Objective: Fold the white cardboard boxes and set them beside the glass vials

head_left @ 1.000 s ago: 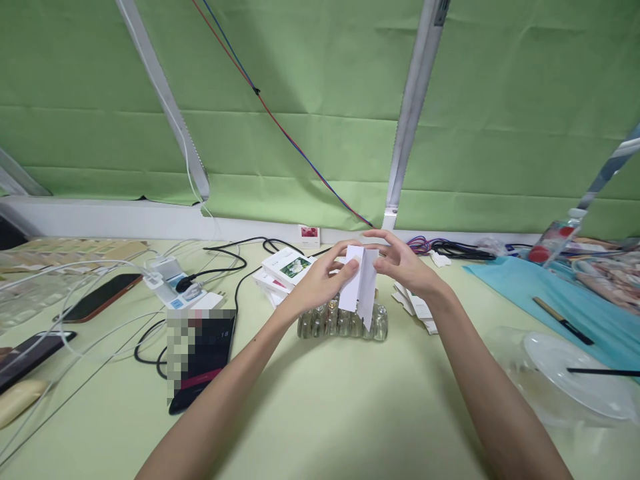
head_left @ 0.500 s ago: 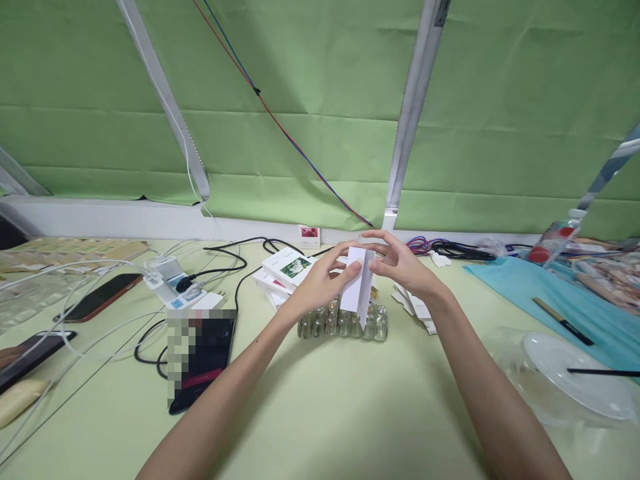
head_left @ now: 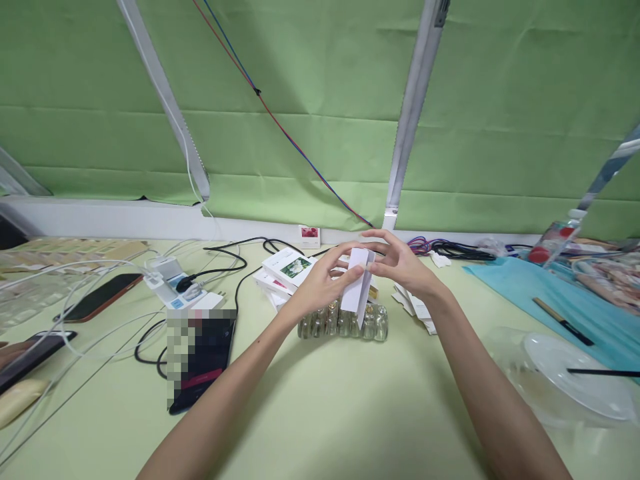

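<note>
A small white folding carton (head_left: 354, 293), narrow and with a loose side flap, is held upright over the table's middle. My left hand (head_left: 330, 275) grips it from the left, thumb across its front face. From the right, my right hand (head_left: 397, 263) pinches the upper right edge with thumb and fingers. Just below and behind the carton lies a row of several small clear glass bottles (head_left: 377, 323) with gold-coloured necks. Printed white boxes (head_left: 286, 267), one with a white flower picture, are piled left of my left hand. Flattened white cartons (head_left: 419, 310) lie right of the bottles.
At left are a dark phone (head_left: 210, 360), another phone (head_left: 100, 297), a white power strip (head_left: 175, 283) and tangled cables. Rightward lie a blue cloth (head_left: 525, 287), a cutter knife (head_left: 563, 321), a lidded plastic cup (head_left: 575, 373) and a bottle (head_left: 555, 237). A small box (head_left: 309, 237) stands at the back.
The carton's side flap has drawn in closer to its front face, and my thumbs have moved slightly closer together. The rest of the table looks the same.
</note>
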Demonstrator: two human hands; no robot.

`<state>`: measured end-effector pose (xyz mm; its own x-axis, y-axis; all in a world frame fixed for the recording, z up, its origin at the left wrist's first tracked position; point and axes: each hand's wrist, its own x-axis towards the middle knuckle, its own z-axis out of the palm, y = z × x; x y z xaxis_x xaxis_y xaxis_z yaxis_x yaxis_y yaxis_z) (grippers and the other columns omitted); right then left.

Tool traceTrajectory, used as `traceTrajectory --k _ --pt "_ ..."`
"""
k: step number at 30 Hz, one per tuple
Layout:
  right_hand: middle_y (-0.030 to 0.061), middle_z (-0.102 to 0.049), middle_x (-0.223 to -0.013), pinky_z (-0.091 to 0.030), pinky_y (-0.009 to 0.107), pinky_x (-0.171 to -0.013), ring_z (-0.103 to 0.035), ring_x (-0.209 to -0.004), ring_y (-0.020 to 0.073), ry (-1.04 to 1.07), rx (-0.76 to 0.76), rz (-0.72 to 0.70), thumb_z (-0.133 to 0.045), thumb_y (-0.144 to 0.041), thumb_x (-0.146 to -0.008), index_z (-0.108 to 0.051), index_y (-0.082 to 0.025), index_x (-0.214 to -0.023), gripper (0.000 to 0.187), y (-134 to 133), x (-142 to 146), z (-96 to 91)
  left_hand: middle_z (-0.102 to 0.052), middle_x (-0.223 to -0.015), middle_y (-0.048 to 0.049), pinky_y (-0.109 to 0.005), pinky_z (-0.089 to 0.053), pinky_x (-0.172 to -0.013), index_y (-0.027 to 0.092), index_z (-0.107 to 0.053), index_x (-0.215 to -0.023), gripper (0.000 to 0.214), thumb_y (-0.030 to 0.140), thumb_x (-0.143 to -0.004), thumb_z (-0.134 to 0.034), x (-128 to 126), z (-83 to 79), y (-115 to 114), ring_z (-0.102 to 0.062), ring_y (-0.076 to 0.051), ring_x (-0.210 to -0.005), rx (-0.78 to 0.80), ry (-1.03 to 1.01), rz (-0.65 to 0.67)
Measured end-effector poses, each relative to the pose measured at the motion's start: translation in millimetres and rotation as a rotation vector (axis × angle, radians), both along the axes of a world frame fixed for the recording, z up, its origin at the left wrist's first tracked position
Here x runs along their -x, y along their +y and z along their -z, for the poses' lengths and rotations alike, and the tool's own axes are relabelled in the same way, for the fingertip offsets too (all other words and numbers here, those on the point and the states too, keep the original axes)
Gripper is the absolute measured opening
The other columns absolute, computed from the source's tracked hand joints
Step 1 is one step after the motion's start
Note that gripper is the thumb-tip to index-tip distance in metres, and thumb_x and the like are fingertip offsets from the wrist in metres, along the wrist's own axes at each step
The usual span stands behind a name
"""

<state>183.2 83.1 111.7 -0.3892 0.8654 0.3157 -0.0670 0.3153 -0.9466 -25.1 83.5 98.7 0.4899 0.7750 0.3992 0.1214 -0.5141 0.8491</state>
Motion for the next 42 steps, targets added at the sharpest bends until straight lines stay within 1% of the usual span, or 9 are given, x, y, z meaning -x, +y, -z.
traceTrajectory --k 6,10,16,19,23,28,34,38,42 --pt "0.0077 -0.068 -0.124 -0.058 0.037 -0.087 -0.069 -0.109 0.0237 0.023 0.002 -0.001 -0.088 -0.041 -0.073 -0.053 -0.031 -0.123 0.062 1.3 0.2 1.6 -0.054 -0.144 -0.0103 -0.036 -0.053 -0.094 0.03 -0.057 -0.138 0.052 0.055 -0.093 -0.061 0.8 2.8 2.5 -0.062 -0.025 -0.116 -0.007 0.004 0.0" --pt "0.0075 -0.067 -0.124 -0.058 0.038 -0.088 -0.069 -0.107 0.024 0.022 -0.002 0.003 -0.088 -0.042 -0.072 -0.053 -0.031 -0.123 0.062 0.7 1.1 1.1 -0.055 -0.144 -0.0107 -0.036 -0.053 -0.094 0.029 -0.057 -0.137 0.053 0.057 -0.092 -0.061 0.8 3.1 2.4 -0.061 -0.026 -0.117 -0.014 0.009 -0.002" --pt "0.0076 -0.067 -0.124 -0.058 0.037 -0.085 -0.071 -0.1 0.0223 0.017 0.01 0.013 -0.089 -0.04 -0.071 -0.054 -0.031 -0.123 0.063 -0.5 2.4 0.6 -0.051 -0.149 -0.0069 -0.035 -0.051 -0.097 0.032 -0.057 -0.136 0.049 0.057 -0.093 -0.058 0.3 0.5 -0.4 -0.06 -0.024 -0.117 -0.052 0.045 -0.004" --pt "0.0081 -0.066 -0.124 -0.059 0.037 -0.084 -0.071 -0.101 0.0227 0.02 0.003 0.011 -0.089 -0.04 -0.071 -0.053 -0.03 -0.124 0.064 -0.5 2.8 1.2 -0.051 -0.15 -0.005 -0.035 -0.05 -0.099 0.034 -0.057 -0.135 0.047 0.057 -0.094 -0.058 -0.5 0.0 -1.0 -0.058 -0.024 -0.121 -0.062 0.046 -0.003" --pt "0.0083 -0.066 -0.125 -0.059 0.036 -0.083 -0.07 -0.102 0.0231 0.017 0.0 0.017 -0.089 -0.04 -0.07 -0.054 -0.03 -0.123 0.065 -0.8 3.0 1.3 -0.051 -0.15 -0.0044 -0.037 -0.049 -0.101 0.034 -0.056 -0.135 0.047 0.056 -0.094 -0.058 -1.2 -0.2 -1.0 -0.058 -0.024 -0.121 -0.066 0.06 -0.014" --pt "0.0072 -0.067 -0.123 -0.06 0.036 -0.081 -0.07 -0.098 0.022 0.026 0.001 0.029 -0.09 -0.037 -0.069 -0.055 -0.03 -0.121 0.063 -0.9 3.2 0.7 -0.052 -0.148 -0.0031 -0.036 -0.049 -0.102 0.036 -0.057 -0.135 0.045 0.055 -0.094 -0.059 -0.3 -0.6 -1.1 -0.059 -0.022 -0.118 -0.075 0.061 -0.016" --pt "0.0071 -0.067 -0.122 -0.059 0.033 -0.08 -0.071 -0.097 0.0207 0.031 0.0 0.026 -0.089 -0.033 -0.07 -0.055 -0.029 -0.122 0.063 -1.7 4.8 -0.6 -0.053 -0.142 -0.006 -0.037 -0.05 -0.1 0.035 -0.056 -0.137 0.049 0.054 -0.093 -0.062 0.5 1.4 -0.5 -0.06 -0.022 -0.114 -0.046 0.059 -0.025" --pt "0.006 -0.067 -0.121 -0.059 0.031 -0.076 -0.071 -0.091 0.0184 0.035 -0.006 0.045 -0.089 -0.03 -0.069 -0.056 -0.029 -0.12 0.061 -2.1 6.4 -0.2 -0.053 -0.141 -0.0058 -0.037 -0.05 -0.1 0.036 -0.057 -0.136 0.048 0.054 -0.092 -0.064 -0.3 1.5 -0.7 -0.059 -0.022 -0.115 -0.053 0.063 -0.04" --pt "0.0056 -0.067 -0.12 -0.059 0.032 -0.078 -0.071 -0.092 0.019 0.048 -0.003 0.051 -0.09 -0.03 -0.068 -0.057 -0.029 -0.119 0.06 -1.7 7.4 0.5 -0.054 -0.138 -0.006 -0.037 -0.05 -0.102 0.035 -0.059 -0.134 0.048 0.054 -0.091 -0.064 -0.7 1.6 -0.5 -0.058 -0.023 -0.118 -0.069 0.061 -0.052"
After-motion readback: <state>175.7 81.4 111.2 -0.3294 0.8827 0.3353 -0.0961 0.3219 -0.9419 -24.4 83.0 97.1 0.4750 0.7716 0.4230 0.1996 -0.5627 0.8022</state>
